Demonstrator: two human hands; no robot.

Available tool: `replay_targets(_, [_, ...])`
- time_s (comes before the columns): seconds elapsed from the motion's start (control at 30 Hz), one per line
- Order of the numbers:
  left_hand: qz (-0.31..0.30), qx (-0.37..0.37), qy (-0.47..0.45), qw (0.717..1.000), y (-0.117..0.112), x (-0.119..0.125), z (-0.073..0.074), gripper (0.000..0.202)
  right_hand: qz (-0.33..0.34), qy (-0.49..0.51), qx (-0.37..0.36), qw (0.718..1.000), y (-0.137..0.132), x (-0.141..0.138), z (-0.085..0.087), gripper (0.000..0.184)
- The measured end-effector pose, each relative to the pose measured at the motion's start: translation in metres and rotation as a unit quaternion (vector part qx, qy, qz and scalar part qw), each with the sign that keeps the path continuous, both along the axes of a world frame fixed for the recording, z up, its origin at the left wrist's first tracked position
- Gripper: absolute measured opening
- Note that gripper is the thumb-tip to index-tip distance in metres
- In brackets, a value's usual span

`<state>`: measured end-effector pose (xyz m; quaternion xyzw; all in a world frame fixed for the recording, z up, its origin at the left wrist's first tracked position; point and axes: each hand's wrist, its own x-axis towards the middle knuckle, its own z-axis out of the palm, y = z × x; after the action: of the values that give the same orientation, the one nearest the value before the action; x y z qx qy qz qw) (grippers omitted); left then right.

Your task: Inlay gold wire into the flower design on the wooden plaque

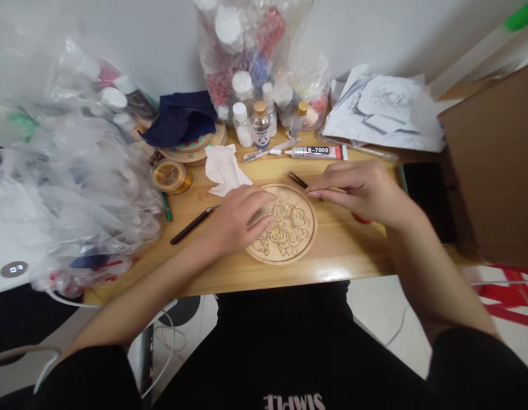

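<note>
Two hands show in the head view; the left hand [237, 221], half open, hides part of the round wooden plaque [288, 224] on the table [336, 263]; the right hand [366, 188] is pinched closed, anything it holds too fine to make out; it partly covers black tweezers [297, 180] and a red item [360, 218].

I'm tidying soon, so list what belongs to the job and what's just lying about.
Likely the job: round wooden board under the left hand, gold-coloured spool, black tweezers, B-7000 tube.

Likely lying about: navy cloth, plastic bags, paper drawings.
</note>
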<state>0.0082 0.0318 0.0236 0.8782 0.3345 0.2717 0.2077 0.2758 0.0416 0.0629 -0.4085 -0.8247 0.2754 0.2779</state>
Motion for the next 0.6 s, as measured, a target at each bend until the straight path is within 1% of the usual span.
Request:
replay_targets(0.1, [0.063, 0.034, 0.022, 0.997, -0.002, -0.006, -0.012, 0.031, -0.011, -0.025, -0.015, 1.000, 0.006, 0.005, 0.003, 0.016])
replay_targets(0.2, [0.076, 0.047, 0.040, 0.995, -0.005, -0.008, -0.024, 0.041, -0.023, -0.040, -0.035, 0.998, 0.008, 0.006, -0.003, 0.019])
replay_targets(0.27, [0.069, 0.048, 0.044, 0.996, -0.005, -0.008, -0.029, 0.045, -0.029, -0.043, -0.043, 0.998, 0.008, 0.005, -0.008, 0.020])
replay_targets(0.37, [0.051, 0.049, 0.041, 0.997, 0.001, -0.009, -0.032, 0.051, -0.023, -0.048, -0.054, 0.997, 0.006, 0.003, -0.011, 0.022])
replay_targets(0.47, [0.018, 0.050, 0.036, 0.998, 0.010, -0.008, -0.033, 0.053, 0.006, -0.060, -0.075, 0.995, 0.004, 0.002, -0.010, 0.022])
replay_targets(0.6, [-0.035, 0.055, 0.034, 0.997, 0.021, -0.006, -0.033, 0.049, 0.048, -0.083, -0.106, 0.990, 0.005, -0.001, -0.013, 0.020])
